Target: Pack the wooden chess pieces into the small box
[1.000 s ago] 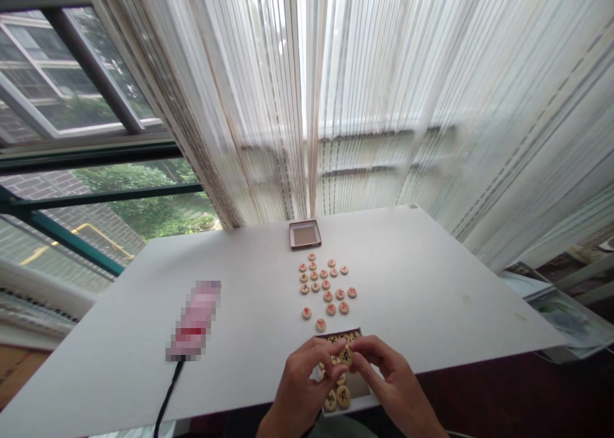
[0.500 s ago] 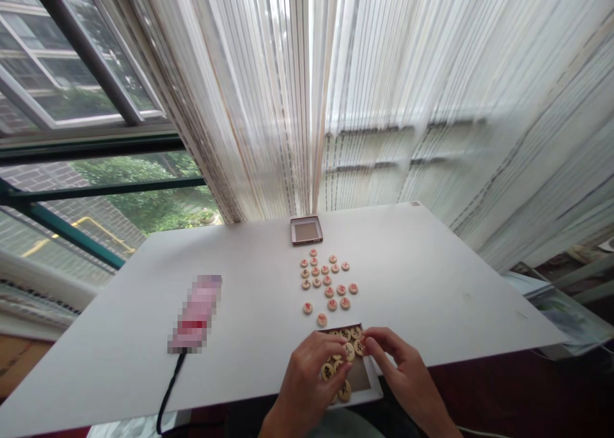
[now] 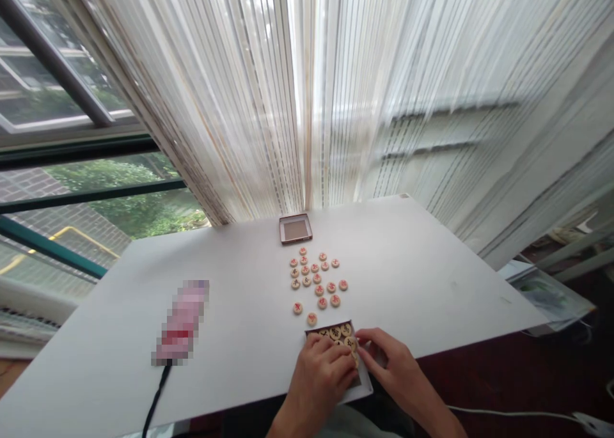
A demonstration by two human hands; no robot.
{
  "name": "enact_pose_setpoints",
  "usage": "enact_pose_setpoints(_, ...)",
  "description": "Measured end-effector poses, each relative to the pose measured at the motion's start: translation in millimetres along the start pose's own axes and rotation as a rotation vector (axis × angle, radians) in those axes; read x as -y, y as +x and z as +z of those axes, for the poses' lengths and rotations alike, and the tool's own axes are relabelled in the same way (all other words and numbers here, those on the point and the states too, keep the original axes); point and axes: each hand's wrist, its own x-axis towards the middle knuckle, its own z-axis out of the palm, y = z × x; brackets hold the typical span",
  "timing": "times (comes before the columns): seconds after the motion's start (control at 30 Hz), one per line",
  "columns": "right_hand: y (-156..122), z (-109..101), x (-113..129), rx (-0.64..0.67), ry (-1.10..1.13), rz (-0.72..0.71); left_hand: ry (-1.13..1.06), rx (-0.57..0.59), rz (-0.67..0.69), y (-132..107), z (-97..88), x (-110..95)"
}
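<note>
A shallow white box sits at the near edge of the white table, holding several round wooden pieces with black marks. My left hand lies over the box's middle, fingers curled down onto the pieces. My right hand rests at the box's right side, its fingertips pinched against a piece at the box's upper right. Beyond the box, several wooden pieces with red marks lie spread on the table.
A small square brown lid or tray lies at the table's far edge by the sheer curtain. A blurred pink object with a black cable lies at left. Papers sit off the right edge.
Both hands have come down from holding a piece above the box to resting in it. My left hand now covers most of the pieces. The view has shifted slightly right.
</note>
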Motion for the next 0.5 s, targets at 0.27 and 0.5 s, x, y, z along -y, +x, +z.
enact_pose_setpoints(0.27, 0.1, -2.4, 1.9, 0.027, -0.001, 0.003, -0.012, -0.016, -0.009, -6.8, 7.5, 8.4)
enact_pose_setpoints(0.5, -0.3, -2.6, 6.1, 0.009, 0.026, 0.007, 0.008, 0.005, -0.011, -7.3, -0.8, 3.7)
